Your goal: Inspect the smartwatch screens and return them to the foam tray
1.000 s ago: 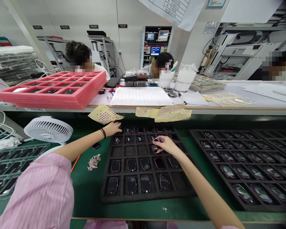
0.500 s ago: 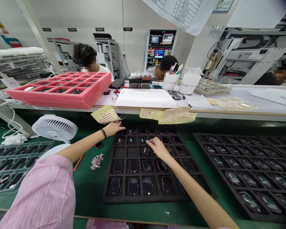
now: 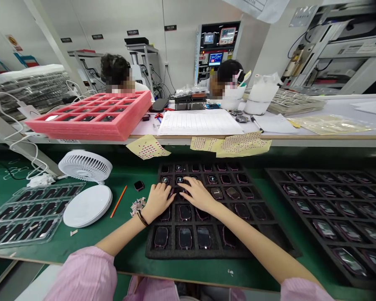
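Note:
My left hand (image 3: 159,201) is over the left side of a black foam tray (image 3: 200,253), its fingers bent down on a dark smartwatch (image 3: 171,192) with a purplish frame. From the other side my right hand (image 3: 198,194) reaches in, thumb and fingers curled close to the left fingertips at the same spot. Most of that watch is covered by the fingers. Just beyond it, a watch with a lit screen (image 3: 164,179) and several others sit in their compartments. Another lit watch (image 3: 212,179) lies right of my right hand. Dark-screened watches (image 3: 185,213) fill nearer compartments.
Left of the tray lie a loose watch (image 3: 138,185), an orange stick (image 3: 118,201) and small pale tabs (image 3: 138,205). A white fan (image 3: 87,205) and clear tray (image 3: 19,240) are farther left. A second foam tray (image 3: 271,177) is right. A pink foam tray (image 3: 81,133) rests on the shelf.
My left hand has come from the tray's far left corner toward me. My right hand has moved left, leaving a lit watch in the second row. The view has shifted slightly.

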Motion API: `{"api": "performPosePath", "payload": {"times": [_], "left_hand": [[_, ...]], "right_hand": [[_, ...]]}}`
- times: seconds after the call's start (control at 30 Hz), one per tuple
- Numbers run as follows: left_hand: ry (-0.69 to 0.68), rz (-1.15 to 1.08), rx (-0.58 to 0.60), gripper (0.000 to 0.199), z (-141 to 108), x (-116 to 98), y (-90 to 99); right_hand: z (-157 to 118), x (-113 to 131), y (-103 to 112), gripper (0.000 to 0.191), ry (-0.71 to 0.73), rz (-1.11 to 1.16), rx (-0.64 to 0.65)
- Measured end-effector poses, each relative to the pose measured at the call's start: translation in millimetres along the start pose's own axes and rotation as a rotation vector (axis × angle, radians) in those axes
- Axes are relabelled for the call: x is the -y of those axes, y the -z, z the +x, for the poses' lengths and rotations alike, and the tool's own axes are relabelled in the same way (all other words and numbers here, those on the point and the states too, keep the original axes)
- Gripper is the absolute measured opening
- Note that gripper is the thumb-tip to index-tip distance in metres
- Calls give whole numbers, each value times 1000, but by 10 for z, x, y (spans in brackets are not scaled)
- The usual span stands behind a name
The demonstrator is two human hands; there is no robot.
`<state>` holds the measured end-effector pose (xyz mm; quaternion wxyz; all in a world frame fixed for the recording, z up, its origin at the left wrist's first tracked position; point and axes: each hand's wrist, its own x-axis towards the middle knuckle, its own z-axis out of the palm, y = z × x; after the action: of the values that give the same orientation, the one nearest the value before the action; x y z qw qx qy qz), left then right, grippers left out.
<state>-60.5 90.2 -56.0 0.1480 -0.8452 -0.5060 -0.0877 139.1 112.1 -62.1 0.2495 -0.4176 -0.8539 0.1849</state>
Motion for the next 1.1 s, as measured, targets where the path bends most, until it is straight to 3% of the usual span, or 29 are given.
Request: {"api": "performPosePath", "payload": {"times": [0.1, 0.2, 0.33, 0.43, 0.53, 0.6, 0.73, 0.9, 1.1], "left_hand": [[-90, -72, -22, 38, -6, 27, -33], [-172, -170, 31, 45, -61, 41, -113], [-117, -189, 79, 48, -162, 25, -207], [-98, -180, 72, 49, -171, 20, -233], [-71, -201, 68, 51, -92, 35, -248], [-53, -225, 87, 52, -18, 53, -255], [-78, -257, 158, 51, 46, 85, -253], [-97, -262, 137, 49, -44, 95, -263], [-50, -247, 132, 48, -69, 82, -279]], "right_hand": [[-202, -99, 34, 48, 136, -91, 126], [-365, -120, 16, 55, 103, -62, 216], [-484, -75, 122, 55, 89, 80, 281], [-574, -202, 377, 39, 21, 105, 162], [-728, -536, 667, 28, -253, -141, -131], [-850, -789, 789, 24, -449, -315, -214], [-1000, -1081, 771, 23, -532, -330, -204], [-931, -1079, 633, 28, -522, -293, -163], [-948, -1111, 904, 40, -617, -348, -176]]}}
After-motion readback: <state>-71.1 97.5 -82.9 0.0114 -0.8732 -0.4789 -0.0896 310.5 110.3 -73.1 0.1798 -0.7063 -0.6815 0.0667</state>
